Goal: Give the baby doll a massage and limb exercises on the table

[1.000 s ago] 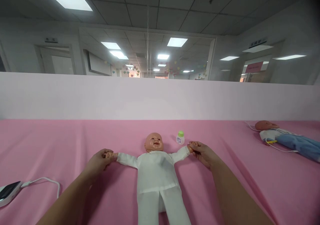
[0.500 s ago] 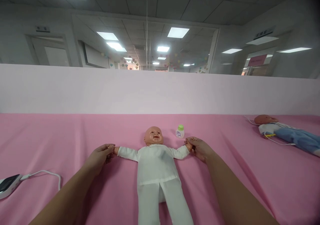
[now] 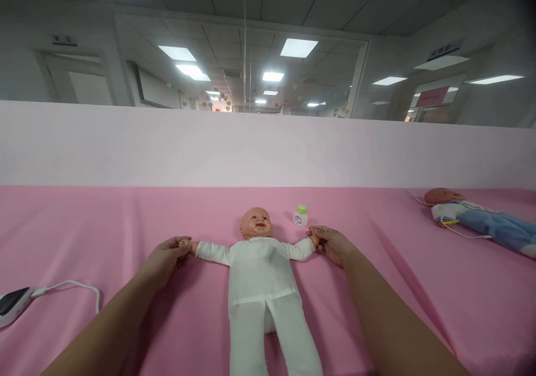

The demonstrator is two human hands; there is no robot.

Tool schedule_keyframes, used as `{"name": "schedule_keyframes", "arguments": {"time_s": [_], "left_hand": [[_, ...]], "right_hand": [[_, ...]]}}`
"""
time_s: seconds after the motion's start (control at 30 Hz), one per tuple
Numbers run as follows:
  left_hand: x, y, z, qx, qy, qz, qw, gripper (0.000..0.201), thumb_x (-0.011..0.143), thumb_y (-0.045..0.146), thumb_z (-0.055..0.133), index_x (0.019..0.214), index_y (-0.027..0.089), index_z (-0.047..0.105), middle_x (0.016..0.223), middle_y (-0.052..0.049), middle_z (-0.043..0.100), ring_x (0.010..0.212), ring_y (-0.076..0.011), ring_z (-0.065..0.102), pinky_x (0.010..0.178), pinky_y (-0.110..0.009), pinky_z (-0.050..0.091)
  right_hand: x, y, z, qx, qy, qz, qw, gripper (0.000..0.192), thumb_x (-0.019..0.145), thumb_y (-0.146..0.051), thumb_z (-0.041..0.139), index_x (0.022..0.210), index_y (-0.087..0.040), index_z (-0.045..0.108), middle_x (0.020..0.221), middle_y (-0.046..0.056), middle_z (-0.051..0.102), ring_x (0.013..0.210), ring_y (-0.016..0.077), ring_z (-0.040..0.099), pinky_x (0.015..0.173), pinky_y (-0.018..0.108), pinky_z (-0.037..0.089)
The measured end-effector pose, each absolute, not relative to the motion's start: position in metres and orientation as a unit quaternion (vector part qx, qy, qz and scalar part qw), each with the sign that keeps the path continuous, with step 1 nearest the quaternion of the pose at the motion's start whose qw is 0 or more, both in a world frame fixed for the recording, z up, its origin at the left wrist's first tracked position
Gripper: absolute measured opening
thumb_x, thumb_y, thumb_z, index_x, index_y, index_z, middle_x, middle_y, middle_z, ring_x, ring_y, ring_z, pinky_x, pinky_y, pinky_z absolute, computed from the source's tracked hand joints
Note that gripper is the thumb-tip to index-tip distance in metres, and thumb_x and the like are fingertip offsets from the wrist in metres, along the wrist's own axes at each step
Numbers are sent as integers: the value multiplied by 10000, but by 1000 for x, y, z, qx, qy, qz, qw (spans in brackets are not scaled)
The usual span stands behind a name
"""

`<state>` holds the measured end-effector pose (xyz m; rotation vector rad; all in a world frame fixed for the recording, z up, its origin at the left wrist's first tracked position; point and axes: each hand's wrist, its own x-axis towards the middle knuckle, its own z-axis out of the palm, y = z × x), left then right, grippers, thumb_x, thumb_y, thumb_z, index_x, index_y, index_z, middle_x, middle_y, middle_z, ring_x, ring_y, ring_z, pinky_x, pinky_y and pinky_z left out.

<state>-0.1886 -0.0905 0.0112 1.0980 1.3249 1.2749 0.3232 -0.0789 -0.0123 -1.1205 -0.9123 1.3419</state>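
A baby doll (image 3: 263, 270) in a white top and trousers lies on its back on the pink sheet (image 3: 84, 220), arms stretched out to both sides. My left hand (image 3: 170, 256) pinches the doll's hand on the left, thumb and fingers closed round it. On the other side, my right hand (image 3: 330, 244) is closed on the doll's other hand. Just beyond my right hand stands a small clear bottle (image 3: 300, 216) with a green cap. The lower ends of the doll's legs fall outside the view.
At the far right lies a second doll (image 3: 486, 220) in blue and white, with a thin white tube by it. A white handheld device (image 3: 15, 306) with a cable rests at the left edge. A white low wall (image 3: 268, 150) runs along the back.
The whole view has shifted slightly, so things sit a little higher in the picture. Both hands keep hold of the doll's hands, and its arms stay stretched out.
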Motion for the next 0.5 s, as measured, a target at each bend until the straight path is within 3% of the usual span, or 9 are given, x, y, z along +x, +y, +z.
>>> {"name": "schedule_keyframes", "arguments": {"time_s": [0.17,0.3,0.5], "left_hand": [[-186,-92,13,467,552,539,432,397,681,417,886,959,184,724,755,-26,695,682,-171,667,681,-293,592],[-185,-93,12,457,572,549,404,410,703,409,874,1017,200,715,766,-21,722,693,-173,697,712,-291,601],[-178,-100,24,437,599,575,346,441,732,387,831,1109,206,689,839,-31,750,742,-198,732,763,-323,614]], "right_hand": [[325,-80,-12,-422,-425,574,559,314,720,-353,909,926,-174,753,730,24,658,656,157,586,619,279,518],[324,-75,-14,-411,-401,555,602,343,677,-344,951,900,-183,746,736,21,658,677,156,598,627,278,536],[323,-64,-20,-422,-352,472,689,440,596,-346,1003,921,-208,740,909,40,724,775,173,652,687,298,599]]}}
